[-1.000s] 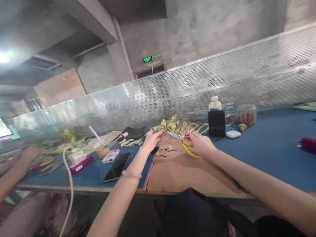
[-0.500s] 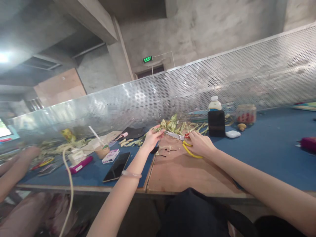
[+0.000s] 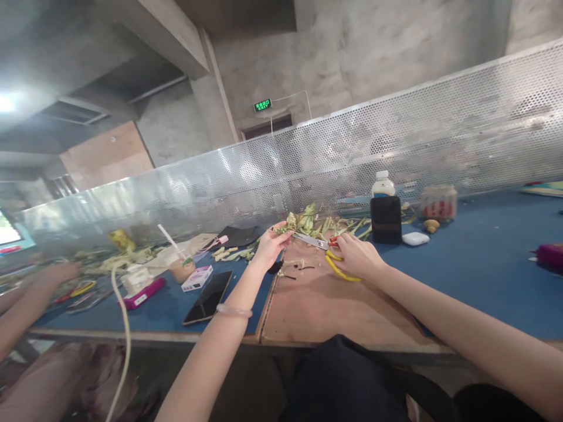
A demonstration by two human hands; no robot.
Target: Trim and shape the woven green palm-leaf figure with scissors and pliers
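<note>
My left hand (image 3: 269,249) is closed at the fingertips on a small greenish plant-fibre piece (image 3: 280,230); its exact kind is too small to make out. My right hand (image 3: 358,257) grips a pair of scissors (image 3: 322,244) with yellow and red handles. The metal blades point left, with their tips right at my left fingertips. Behind both hands lies a heap of pale green dried leaves (image 3: 308,220). Dark and pale scraps (image 3: 303,266) lie on the brown board (image 3: 334,310) beneath.
On the left are a dark phone (image 3: 209,298), a small white-purple box (image 3: 197,278) and a cup with a straw (image 3: 182,269). A black upright object (image 3: 386,220), white case (image 3: 415,238) and jar (image 3: 438,203) stand right. A co-worker's arm (image 3: 39,293) works far left.
My hands, the scissors and the greenish piece look almost unmoved. At the far left, the co-worker's hand has shifted slightly to the right.
</note>
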